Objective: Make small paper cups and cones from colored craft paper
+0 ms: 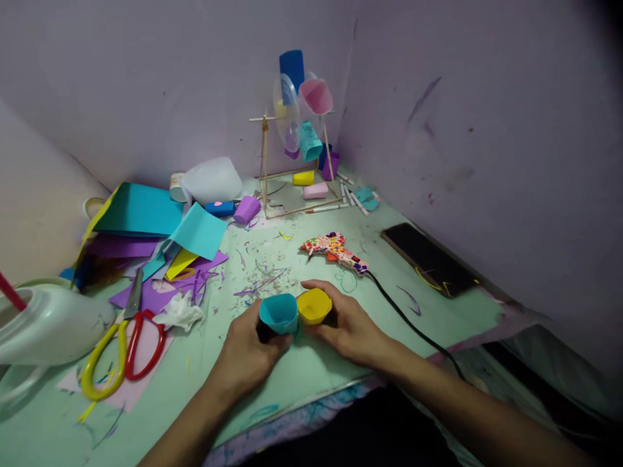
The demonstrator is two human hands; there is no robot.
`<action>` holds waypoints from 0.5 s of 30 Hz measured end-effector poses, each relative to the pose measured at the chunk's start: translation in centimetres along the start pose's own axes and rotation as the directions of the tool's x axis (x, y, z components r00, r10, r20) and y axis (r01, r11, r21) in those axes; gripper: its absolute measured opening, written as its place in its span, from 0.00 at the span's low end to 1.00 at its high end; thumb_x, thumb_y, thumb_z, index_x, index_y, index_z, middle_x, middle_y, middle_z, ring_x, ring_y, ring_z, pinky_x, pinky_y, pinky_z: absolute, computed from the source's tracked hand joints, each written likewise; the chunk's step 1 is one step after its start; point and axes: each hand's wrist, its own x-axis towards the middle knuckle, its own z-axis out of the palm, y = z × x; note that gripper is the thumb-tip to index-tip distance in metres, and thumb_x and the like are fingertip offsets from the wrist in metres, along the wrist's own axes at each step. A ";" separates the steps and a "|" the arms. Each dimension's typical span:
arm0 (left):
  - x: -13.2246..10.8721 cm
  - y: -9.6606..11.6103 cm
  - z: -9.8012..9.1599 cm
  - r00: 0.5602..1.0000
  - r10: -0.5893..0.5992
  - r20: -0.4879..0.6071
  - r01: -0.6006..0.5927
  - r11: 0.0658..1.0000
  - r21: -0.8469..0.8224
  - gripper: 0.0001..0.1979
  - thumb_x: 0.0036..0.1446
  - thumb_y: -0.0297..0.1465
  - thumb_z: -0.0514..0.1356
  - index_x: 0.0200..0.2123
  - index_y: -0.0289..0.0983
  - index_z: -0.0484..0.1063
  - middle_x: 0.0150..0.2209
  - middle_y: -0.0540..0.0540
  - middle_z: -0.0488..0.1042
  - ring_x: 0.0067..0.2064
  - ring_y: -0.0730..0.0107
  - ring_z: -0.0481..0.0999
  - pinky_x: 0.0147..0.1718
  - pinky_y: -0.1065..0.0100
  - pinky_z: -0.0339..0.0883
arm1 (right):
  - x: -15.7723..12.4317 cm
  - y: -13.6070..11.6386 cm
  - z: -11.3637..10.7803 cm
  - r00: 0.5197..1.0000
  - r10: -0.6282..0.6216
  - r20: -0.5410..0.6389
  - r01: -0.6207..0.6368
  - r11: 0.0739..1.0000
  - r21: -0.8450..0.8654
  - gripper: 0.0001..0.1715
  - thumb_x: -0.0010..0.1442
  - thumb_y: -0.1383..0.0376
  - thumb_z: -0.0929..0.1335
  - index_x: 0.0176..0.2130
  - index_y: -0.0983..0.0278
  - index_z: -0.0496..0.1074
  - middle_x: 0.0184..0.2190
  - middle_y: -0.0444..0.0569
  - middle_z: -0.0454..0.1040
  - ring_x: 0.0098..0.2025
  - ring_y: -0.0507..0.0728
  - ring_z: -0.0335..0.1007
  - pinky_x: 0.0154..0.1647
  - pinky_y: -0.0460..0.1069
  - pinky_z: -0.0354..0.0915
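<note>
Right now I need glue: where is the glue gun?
In the head view, the glue gun lies right of centre, just beyond the yellow cup in the right hand.

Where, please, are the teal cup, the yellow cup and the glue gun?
teal cup (280, 321): head view, on its side wall.
yellow cup (314, 305): head view, on its top.
glue gun (335, 249): head view, on its patterned body.

left hand (246, 353): teal cup (278, 313) | right hand (353, 331): yellow cup (314, 305)
</note>
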 end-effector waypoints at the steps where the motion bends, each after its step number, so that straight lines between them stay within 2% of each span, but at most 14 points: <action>1: 0.1 0.0 0.0 1.000 -0.007 0.003 0.007 1.000 0.000 0.10 0.46 0.33 0.61 0.33 0.36 0.70 0.31 0.47 0.76 0.33 0.64 0.73 0.32 0.65 0.66 | -0.1 -0.1 0.0 1.000 -0.017 0.001 0.017 1.000 -0.015 0.33 0.50 0.73 0.70 0.54 0.62 0.61 0.44 0.50 0.71 0.43 0.57 0.68 0.46 0.53 0.64; 4: 0.2 0.0 -0.1 1.000 -0.025 0.001 0.025 1.000 -0.008 0.12 0.46 0.35 0.61 0.35 0.36 0.70 0.33 0.46 0.77 0.34 0.62 0.75 0.34 0.64 0.67 | 0.0 -0.4 0.0 0.998 -0.069 -0.004 0.069 0.997 -0.027 0.27 0.50 0.74 0.69 0.49 0.62 0.65 0.44 0.49 0.72 0.45 0.57 0.68 0.47 0.53 0.63; 9: 0.3 0.4 -0.1 0.998 -0.065 -0.016 0.065 0.998 0.025 0.15 0.43 0.39 0.62 0.32 0.36 0.71 0.32 0.45 0.78 0.35 0.58 0.76 0.33 0.62 0.69 | 0.3 -0.5 0.0 0.996 -0.080 -0.036 0.078 0.995 -0.060 0.19 0.49 0.72 0.71 0.43 0.63 0.68 0.38 0.47 0.74 0.40 0.57 0.70 0.42 0.51 0.64; 13: 0.4 0.5 -0.1 0.996 -0.088 -0.031 0.090 0.994 0.063 0.15 0.42 0.40 0.62 0.31 0.36 0.72 0.30 0.46 0.78 0.33 0.57 0.76 0.30 0.62 0.69 | 0.4 -0.4 -0.1 0.998 -0.048 -0.044 0.046 0.997 -0.061 0.19 0.47 0.71 0.73 0.41 0.64 0.69 0.36 0.47 0.75 0.38 0.57 0.71 0.40 0.51 0.65; 15: 0.4 0.4 -0.2 0.996 -0.090 -0.017 0.091 0.993 0.075 0.14 0.42 0.40 0.62 0.30 0.36 0.72 0.28 0.47 0.78 0.31 0.58 0.76 0.29 0.63 0.69 | 0.3 -0.4 -0.2 0.999 -0.046 -0.029 0.044 0.997 -0.059 0.23 0.46 0.71 0.74 0.43 0.64 0.69 0.39 0.48 0.75 0.41 0.58 0.71 0.43 0.52 0.65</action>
